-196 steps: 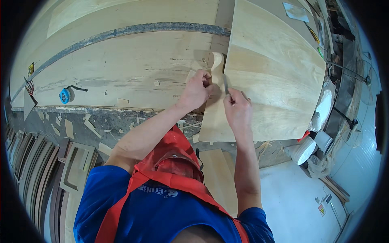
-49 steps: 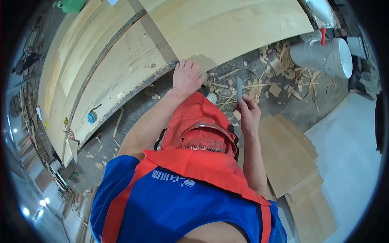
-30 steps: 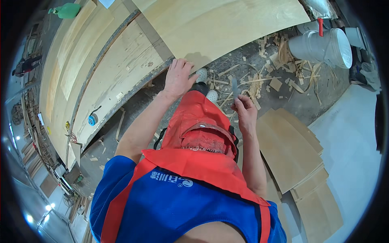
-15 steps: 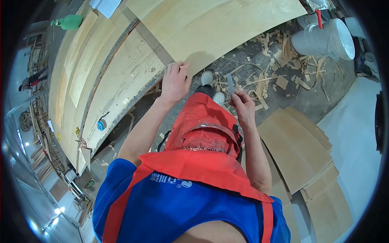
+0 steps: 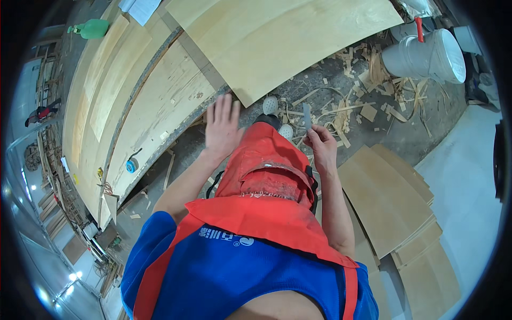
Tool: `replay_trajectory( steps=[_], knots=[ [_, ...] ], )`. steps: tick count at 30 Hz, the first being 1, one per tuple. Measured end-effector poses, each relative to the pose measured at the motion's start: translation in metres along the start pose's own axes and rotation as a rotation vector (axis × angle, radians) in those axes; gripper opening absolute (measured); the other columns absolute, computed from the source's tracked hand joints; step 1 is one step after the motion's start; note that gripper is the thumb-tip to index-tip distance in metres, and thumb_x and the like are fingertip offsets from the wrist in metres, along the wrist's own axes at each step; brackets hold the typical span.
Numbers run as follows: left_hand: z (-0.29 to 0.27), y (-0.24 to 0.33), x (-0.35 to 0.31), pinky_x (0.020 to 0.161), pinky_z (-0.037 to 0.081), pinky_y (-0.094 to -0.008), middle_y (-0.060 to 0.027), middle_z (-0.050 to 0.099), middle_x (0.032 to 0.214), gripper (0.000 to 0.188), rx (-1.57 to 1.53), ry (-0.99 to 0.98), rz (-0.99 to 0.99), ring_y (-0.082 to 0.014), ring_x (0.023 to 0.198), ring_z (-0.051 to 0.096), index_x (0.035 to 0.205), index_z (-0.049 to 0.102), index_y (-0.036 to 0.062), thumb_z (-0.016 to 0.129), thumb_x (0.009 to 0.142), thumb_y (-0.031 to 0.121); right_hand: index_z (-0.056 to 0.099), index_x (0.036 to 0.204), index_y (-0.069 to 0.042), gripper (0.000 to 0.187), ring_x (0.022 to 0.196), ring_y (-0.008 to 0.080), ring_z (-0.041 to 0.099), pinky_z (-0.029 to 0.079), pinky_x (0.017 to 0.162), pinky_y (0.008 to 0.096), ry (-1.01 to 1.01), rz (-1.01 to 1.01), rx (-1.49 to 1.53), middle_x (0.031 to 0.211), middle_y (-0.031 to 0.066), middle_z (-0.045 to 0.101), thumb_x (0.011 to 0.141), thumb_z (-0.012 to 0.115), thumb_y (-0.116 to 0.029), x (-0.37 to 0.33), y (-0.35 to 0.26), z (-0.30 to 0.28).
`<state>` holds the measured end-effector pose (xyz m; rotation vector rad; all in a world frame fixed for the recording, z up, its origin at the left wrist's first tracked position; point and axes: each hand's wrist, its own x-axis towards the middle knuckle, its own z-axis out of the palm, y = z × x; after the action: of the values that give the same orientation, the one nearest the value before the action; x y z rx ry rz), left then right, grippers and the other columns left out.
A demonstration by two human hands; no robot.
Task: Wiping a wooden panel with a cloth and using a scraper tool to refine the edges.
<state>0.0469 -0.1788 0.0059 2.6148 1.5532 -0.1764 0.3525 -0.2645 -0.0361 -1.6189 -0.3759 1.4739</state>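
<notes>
My left hand (image 5: 222, 127) is open, its fingers spread, beside the near edge of the workbench (image 5: 178, 109) and just left of a plywood sheet's (image 5: 282, 48) near corner. Whether its fingertips touch the bench edge I cannot tell. That pale sheet lies on the bench and juts out past its edge. Pinched between thumb and fingers of my right hand (image 5: 323, 144) is a thin, flat grey blade-like strip (image 5: 307, 116), pointing away from me. It is held over the floor, to the right of my red apron (image 5: 261, 154).
Wood scraps (image 5: 352, 106) litter the floor ahead. A white bucket (image 5: 424, 56) lies tilted at far right. Thin plywood panels (image 5: 394, 197) are stacked on the right. On the bench rest a blue tape roll (image 5: 132, 166) and papers (image 5: 141, 9); a green bottle (image 5: 92, 29) is beyond.
My left hand has drawn back from the plywood sheet's corner, and its fingers have spread. The right hand keeps the grey strip, now turned slightly more upright.
</notes>
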Motion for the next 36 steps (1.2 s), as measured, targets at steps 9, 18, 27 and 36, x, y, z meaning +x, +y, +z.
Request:
replay_trajectory(
  steps=[9, 18, 27, 36],
  knots=[
    [0.007, -0.038, -0.046, 0.085, 0.056, -0.0487, -0.0212, 0.071, 0.106, 0.026, -0.742, -0.06, -0.41, -0.0398, 0.1, 0.071, 0.113, 0.069, 0.001, 0.072, 0.098, 0.023, 0.068, 0.119, 0.002, 0.023, 0.085, 0.0144, 0.07, 0.06, 0.08, 0.03, 0.038, 0.017, 0.005, 0.097, 0.0059, 0.071, 0.104, 0.069, -0.015, 0.031, -0.041, -0.001],
    [-0.033, 0.003, 0.033, 0.07, 0.055, -0.0514, -0.0195, 0.071, 0.081, 0.041, -0.675, -0.187, -0.421, -0.0433, 0.078, 0.071, 0.089, 0.07, 0.0057, 0.063, 0.104, 0.043, 0.067, 0.119, 0.001, 0.022, 0.082, 0.0144, 0.066, 0.058, 0.079, 0.0303, 0.02, -0.093, -0.043, 0.097, 0.0046, 0.067, 0.105, 0.068, -0.016, 0.093, -0.156, -0.017],
    [-0.033, 0.088, 0.078, 0.075, 0.056, -0.0492, -0.0255, 0.072, 0.092, 0.053, -1.113, -0.151, -0.593, -0.0421, 0.09, 0.071, 0.091, 0.072, 0.0026, 0.061, 0.103, 0.053, 0.066, 0.106, -0.003, 0.012, 0.082, 0.0136, 0.064, 0.055, 0.073, 0.0292, -0.254, -0.08, -0.172, 0.093, 0.0041, 0.065, 0.102, 0.066, -0.014, 0.208, -0.226, -0.108],
    [0.048, 0.248, 0.223, 0.075, 0.055, -0.0371, -0.0062, 0.075, 0.097, 0.05, -1.895, 0.117, -0.804, -0.0198, 0.087, 0.07, 0.106, 0.076, 0.0064, 0.066, 0.102, 0.055, 0.065, 0.112, 0.0, 0.012, 0.077, 0.0137, 0.063, 0.055, 0.076, 0.0326, -0.635, -0.012, -0.382, 0.087, 0.0044, 0.066, 0.105, 0.064, -0.01, 0.26, -0.352, -0.155]
  ],
)
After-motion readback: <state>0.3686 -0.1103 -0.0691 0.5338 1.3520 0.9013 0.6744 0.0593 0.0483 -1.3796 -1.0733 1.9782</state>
